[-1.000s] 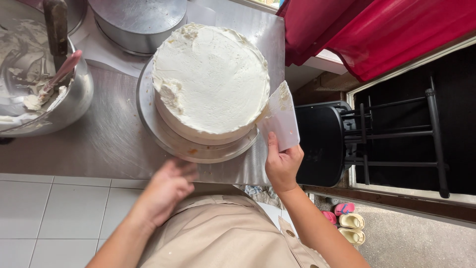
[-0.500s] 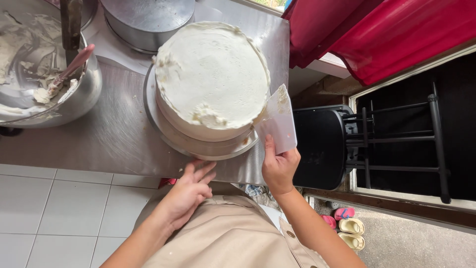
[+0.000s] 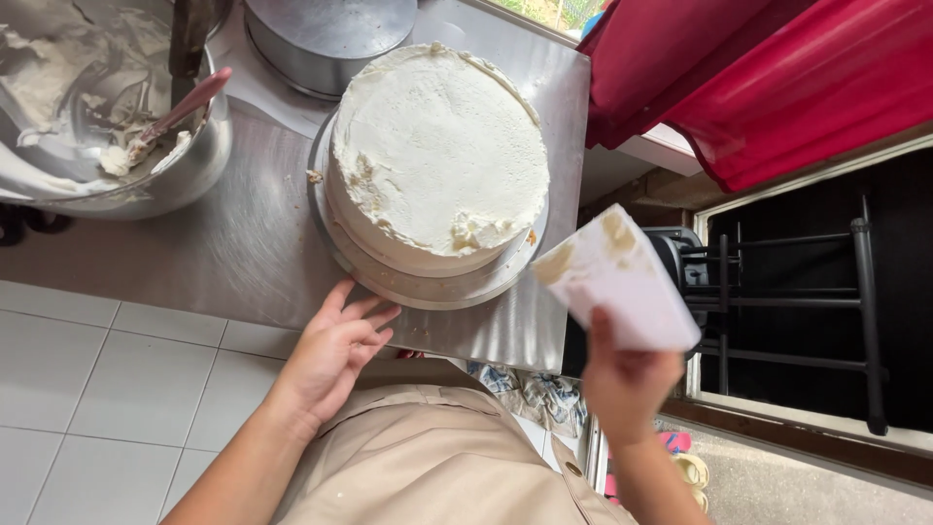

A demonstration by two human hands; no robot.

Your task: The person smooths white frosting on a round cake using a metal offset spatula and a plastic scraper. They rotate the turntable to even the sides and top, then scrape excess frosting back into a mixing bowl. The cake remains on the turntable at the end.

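Pulled away from the frosted cake (image 3: 437, 156), the white scraper (image 3: 617, 282) now sits off its side, pinched in the right hand (image 3: 627, 379)'s closed grip. Left hand (image 3: 335, 350) lies open, fingertips at the turntable (image 3: 428, 287) rim on the steel counter (image 3: 243, 243).

L hand (image 3: 335, 350) flat, fingers spread; R hand (image 3: 622, 374) grip closed.

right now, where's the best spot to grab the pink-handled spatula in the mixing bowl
Grip the pink handle of the spatula, coming from above on the cake side. It sticks up clean over the rim of the bowl, while the blade end is buried in cream.
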